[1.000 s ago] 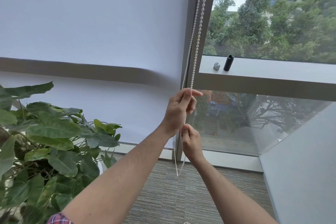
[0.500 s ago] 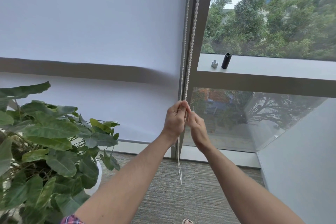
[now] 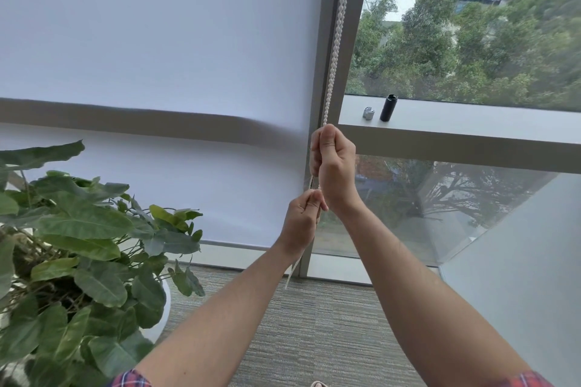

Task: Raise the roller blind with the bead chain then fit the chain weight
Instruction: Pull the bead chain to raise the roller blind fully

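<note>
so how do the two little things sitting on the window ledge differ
The black cylinder is dark, taller and slim, standing upright with an open top. The silver piece is pale metal, shorter and squat, with what looks like a slot down its face. The silver piece sits left of the black cylinder, apart from it. Both rest on the grey ledge, untouched by either hand.

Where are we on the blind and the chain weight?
Blind still hangs low, its bottom bar near the floor. In hand: right hand above left hand, both closed on the bead chain. Left: raising, then fitting the black weight and metal clip, untouched on the sill.
</note>
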A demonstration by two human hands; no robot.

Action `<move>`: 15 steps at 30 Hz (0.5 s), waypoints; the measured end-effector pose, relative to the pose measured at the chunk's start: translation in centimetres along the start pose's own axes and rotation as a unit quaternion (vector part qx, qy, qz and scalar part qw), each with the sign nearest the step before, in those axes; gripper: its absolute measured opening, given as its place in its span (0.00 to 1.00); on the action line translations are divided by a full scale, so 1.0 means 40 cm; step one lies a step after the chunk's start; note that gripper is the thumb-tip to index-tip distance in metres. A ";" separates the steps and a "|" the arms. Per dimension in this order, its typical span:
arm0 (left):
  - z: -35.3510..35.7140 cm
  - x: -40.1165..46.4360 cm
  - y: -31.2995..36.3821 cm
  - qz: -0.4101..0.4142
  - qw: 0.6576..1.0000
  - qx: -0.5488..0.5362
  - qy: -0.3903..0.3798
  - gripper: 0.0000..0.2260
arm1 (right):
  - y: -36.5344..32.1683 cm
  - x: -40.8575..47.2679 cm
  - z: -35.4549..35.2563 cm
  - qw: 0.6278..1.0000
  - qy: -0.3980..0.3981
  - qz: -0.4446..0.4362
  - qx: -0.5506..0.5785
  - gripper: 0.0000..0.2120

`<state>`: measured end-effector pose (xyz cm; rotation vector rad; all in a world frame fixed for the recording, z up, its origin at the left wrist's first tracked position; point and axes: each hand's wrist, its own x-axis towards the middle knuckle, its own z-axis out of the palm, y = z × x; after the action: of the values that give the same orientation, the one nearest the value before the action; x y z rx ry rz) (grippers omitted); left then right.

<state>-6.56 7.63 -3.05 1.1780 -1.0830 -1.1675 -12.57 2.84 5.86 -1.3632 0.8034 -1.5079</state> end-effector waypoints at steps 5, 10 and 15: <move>-0.002 0.004 0.010 0.010 0.999 0.030 -0.026 0.21 | -0.004 -0.003 -0.003 0.996 0.039 -0.031 -0.072 0.19; -0.033 0.003 0.014 0.016 0.996 0.047 -0.080 0.18 | 0.000 -0.012 -0.004 0.991 0.053 -0.049 -0.116 0.19; -0.066 0.018 0.027 0.009 1.000 0.010 -0.025 0.21 | -0.003 -0.013 -0.004 0.990 0.055 -0.054 -0.122 0.19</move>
<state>-3.77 7.17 -2.22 1.1569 -1.1438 -1.1793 -12.79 3.35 5.76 -1.5339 1.0249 -1.6204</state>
